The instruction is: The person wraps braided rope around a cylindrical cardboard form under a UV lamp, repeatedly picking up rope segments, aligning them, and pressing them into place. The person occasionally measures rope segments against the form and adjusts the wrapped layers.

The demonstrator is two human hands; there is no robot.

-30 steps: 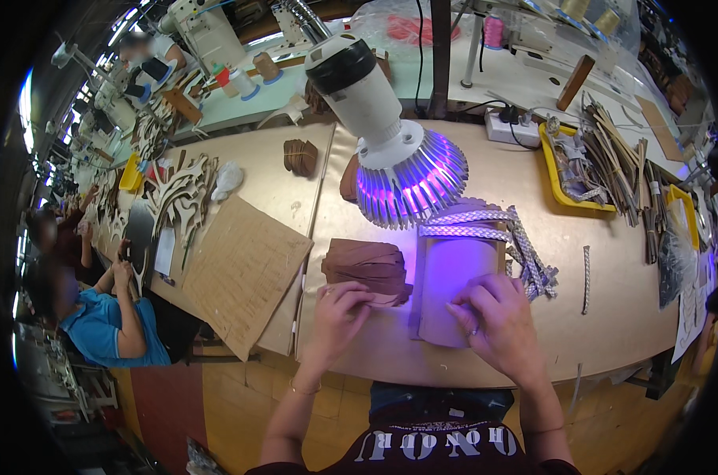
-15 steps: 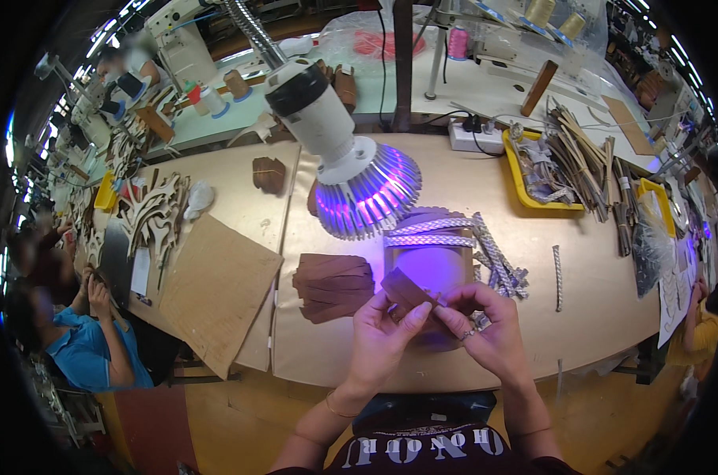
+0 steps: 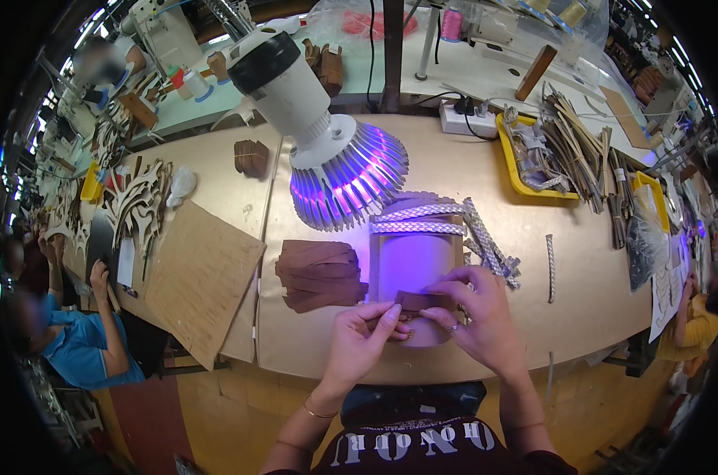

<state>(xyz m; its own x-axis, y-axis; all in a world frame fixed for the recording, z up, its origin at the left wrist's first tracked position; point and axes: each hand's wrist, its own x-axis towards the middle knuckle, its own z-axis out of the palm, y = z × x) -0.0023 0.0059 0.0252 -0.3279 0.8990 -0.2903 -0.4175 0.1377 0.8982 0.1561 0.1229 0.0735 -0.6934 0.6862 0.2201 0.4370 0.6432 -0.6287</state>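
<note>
Under the violet lamp light I hold a small brown strip [image 3: 424,301] of leather-like material between both hands. My left hand [image 3: 357,342] pinches its left end. My right hand [image 3: 481,321] grips the right part between thumb and fingers. Just beneath is a brown board [image 3: 459,249] with a smooth rounded surface [image 3: 412,265] lit violet. Two silvery braided strips [image 3: 418,227] lie across the board's far part, and more braided strips [image 3: 485,237] hang off to its right. Left of the board rests a pile of brown strips [image 3: 319,275].
A lamp [image 3: 347,174] with a finned metal head hangs over the table, close beyond my hands. A flat brown panel [image 3: 204,277] lies left. One braided piece [image 3: 550,267] and a yellow tray [image 3: 525,186] of scraps are right. Another person [image 3: 86,340] in blue sits left.
The brown strip has gone from tilted up to nearly level, lower over the board. My left hand has shifted slightly left. The whole view has moved a little.
</note>
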